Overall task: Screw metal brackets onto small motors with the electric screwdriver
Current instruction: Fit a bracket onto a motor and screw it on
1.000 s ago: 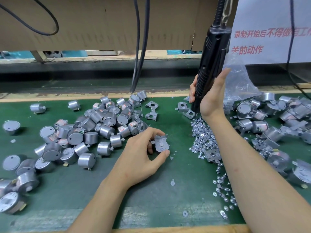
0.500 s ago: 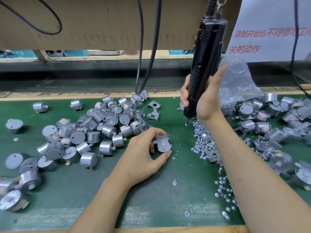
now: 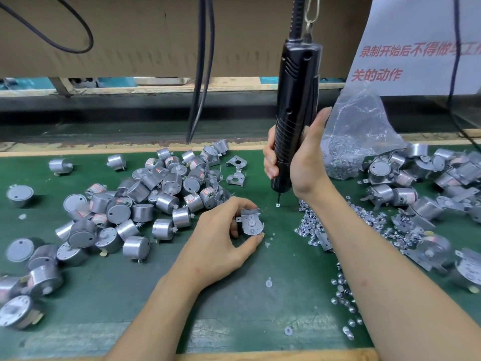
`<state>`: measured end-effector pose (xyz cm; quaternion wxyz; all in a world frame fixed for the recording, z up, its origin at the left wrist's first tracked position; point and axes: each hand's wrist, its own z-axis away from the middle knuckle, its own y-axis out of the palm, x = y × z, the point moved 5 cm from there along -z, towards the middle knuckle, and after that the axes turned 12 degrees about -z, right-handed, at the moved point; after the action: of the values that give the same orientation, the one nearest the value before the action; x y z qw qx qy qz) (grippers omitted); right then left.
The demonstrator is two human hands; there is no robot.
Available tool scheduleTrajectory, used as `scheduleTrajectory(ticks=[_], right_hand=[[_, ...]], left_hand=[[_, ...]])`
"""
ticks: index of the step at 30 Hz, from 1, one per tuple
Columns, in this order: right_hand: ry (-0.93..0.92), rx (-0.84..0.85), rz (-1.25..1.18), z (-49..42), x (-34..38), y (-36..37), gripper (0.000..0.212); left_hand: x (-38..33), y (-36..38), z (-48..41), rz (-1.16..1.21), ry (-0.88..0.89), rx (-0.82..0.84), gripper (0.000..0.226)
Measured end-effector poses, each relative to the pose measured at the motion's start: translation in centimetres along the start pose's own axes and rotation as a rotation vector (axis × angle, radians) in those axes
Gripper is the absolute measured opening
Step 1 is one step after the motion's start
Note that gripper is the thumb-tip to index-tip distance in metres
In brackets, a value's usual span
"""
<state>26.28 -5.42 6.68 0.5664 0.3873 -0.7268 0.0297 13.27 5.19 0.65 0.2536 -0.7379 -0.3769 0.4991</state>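
one screwdriver (image 3: 294, 100), one screw bag (image 3: 359, 131), at least three loose brackets (image 3: 235, 162), dozens of motors (image 3: 166, 203)

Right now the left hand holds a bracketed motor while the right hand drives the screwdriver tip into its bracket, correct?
No. The head view shows the left hand holding the bracketed motor and the right hand gripping the screwdriver, but its tip is at a loose screw on the mat, apart from the motor.

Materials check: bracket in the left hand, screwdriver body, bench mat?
Bracket: looks like stamped sheet metal, dull silver, with bent tabs and punched holes. Screwdriver body: likely black moulded plastic, matte, ribbed grip. Bench mat: green, matte, probably rubber or vinyl; scuffed pale near the front edge.
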Motion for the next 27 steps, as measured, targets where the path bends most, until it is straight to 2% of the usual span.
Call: scheduleTrajectory(ticks=[9,13,27], right_hand=[[0.033,-0.003,-0.017,0.0,-0.01,-0.1,0.09],[0.072,0.001,-0.046,0.08,-0.31,-0.33,0.082],[0.092,0.036,-0.081,0.82,-0.72,-0.03,0.084]], left_hand=[[0.0,-0.05,0.05,-0.016,-0.009,0.005,0.035],[-0.01,-0.07,0.04,-0.014,-0.008,0.006,0.035],[0.07,0.02,0.01,-0.019,-0.001,0.006,0.035]])
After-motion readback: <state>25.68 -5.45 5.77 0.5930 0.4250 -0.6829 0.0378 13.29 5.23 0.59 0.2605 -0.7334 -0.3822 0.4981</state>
